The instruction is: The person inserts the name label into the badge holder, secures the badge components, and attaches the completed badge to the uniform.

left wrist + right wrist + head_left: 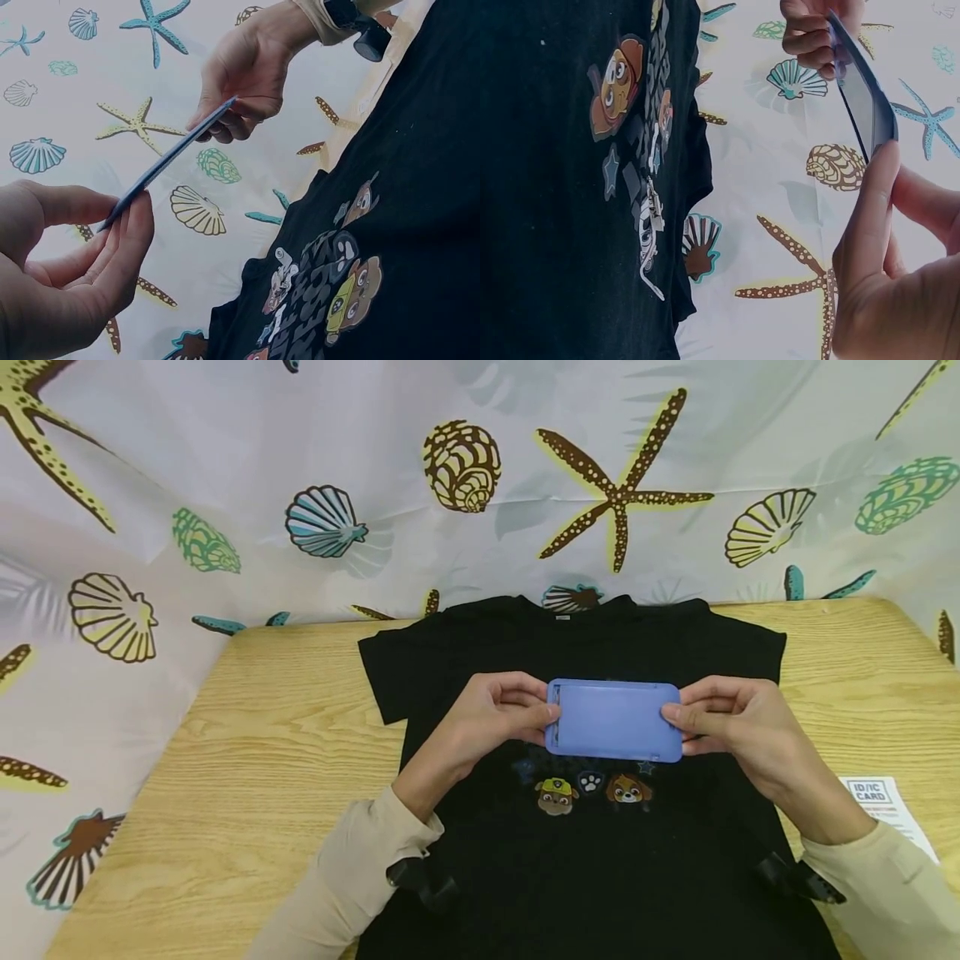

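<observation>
Both hands hold a blue card holder point(614, 720) above the chest of a black T-shirt point(585, 852), which lies flat on the wooden table point(247, 760). The left hand point(487, 714) pinches the holder's left end between thumb and curled fingers point(127, 240); the right hand point(738, 722) pinches its right end the same way. Below the holder, the shirt's cartoon dog print point(592, 789) shows. To the right of the shirt, a white ID/IC card label point(881, 802) lies on the table.
</observation>
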`<act>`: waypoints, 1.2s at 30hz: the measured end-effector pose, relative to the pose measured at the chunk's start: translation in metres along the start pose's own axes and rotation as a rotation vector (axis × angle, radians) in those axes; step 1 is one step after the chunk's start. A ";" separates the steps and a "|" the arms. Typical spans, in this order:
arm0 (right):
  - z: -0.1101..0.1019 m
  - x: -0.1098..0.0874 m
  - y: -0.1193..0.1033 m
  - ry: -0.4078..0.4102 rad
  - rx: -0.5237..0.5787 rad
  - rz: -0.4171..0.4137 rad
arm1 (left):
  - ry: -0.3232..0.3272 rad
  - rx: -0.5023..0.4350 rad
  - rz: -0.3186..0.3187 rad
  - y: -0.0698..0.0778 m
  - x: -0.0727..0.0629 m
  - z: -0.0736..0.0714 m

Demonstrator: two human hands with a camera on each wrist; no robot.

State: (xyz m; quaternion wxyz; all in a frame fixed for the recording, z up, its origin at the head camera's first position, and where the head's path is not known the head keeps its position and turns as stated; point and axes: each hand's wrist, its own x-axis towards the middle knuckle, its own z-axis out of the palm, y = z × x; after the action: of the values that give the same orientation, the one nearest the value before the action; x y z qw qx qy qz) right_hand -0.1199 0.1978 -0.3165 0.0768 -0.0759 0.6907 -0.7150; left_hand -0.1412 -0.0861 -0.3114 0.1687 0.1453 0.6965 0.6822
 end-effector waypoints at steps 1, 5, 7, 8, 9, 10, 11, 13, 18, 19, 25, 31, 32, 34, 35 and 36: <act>0.000 0.000 0.000 -0.007 0.002 0.000 | -0.003 -0.004 -0.006 0.000 0.000 0.000; -0.001 0.000 -0.001 -0.028 -0.002 -0.009 | -0.024 -0.036 -0.044 -0.002 0.001 -0.001; -0.002 0.001 -0.001 -0.035 -0.002 -0.020 | -0.041 -0.056 -0.066 -0.002 0.001 -0.001; -0.002 0.001 -0.002 -0.037 -0.004 -0.026 | -0.051 -0.067 -0.074 -0.003 0.001 -0.001; -0.002 0.001 -0.002 -0.035 -0.009 -0.029 | -0.059 -0.076 -0.081 -0.003 0.001 -0.001; -0.003 0.001 -0.002 -0.040 -0.007 -0.034 | -0.066 -0.083 -0.086 -0.003 0.000 -0.001; -0.003 0.001 -0.002 -0.041 -0.007 -0.035 | -0.072 -0.091 -0.090 -0.003 0.000 -0.001; -0.003 0.001 -0.002 -0.041 -0.009 -0.031 | -0.083 -0.098 -0.092 -0.003 0.000 -0.001; -0.004 0.001 0.000 -0.051 0.009 -0.016 | -0.101 -0.104 -0.089 -0.004 0.002 -0.002; -0.004 0.001 0.000 -0.052 0.011 -0.014 | -0.106 -0.107 -0.089 -0.005 0.002 -0.003; -0.005 0.001 0.004 -0.059 0.028 -0.004 | -0.116 -0.114 -0.091 -0.006 0.002 -0.003; -0.005 0.001 0.003 -0.062 0.016 -0.002 | -0.115 -0.109 -0.086 -0.006 0.002 -0.003; -0.005 0.001 0.003 -0.061 0.012 -0.002 | -0.116 -0.107 -0.086 -0.006 0.002 -0.003; -0.006 0.001 0.004 -0.062 0.005 -0.004 | -0.116 -0.105 -0.087 -0.006 0.002 -0.003; -0.006 0.001 0.004 -0.063 0.004 -0.005 | -0.116 -0.104 -0.087 -0.006 0.002 -0.003; -0.006 0.001 0.004 -0.062 0.002 -0.005 | -0.116 -0.104 -0.087 -0.006 0.002 -0.003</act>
State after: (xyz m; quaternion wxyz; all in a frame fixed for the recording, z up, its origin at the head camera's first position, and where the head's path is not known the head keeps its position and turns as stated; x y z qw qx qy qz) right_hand -0.1224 0.2034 -0.3208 0.0964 -0.0999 0.6871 -0.7131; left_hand -0.1441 -0.0878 -0.3175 0.2456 0.1453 0.6548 0.6999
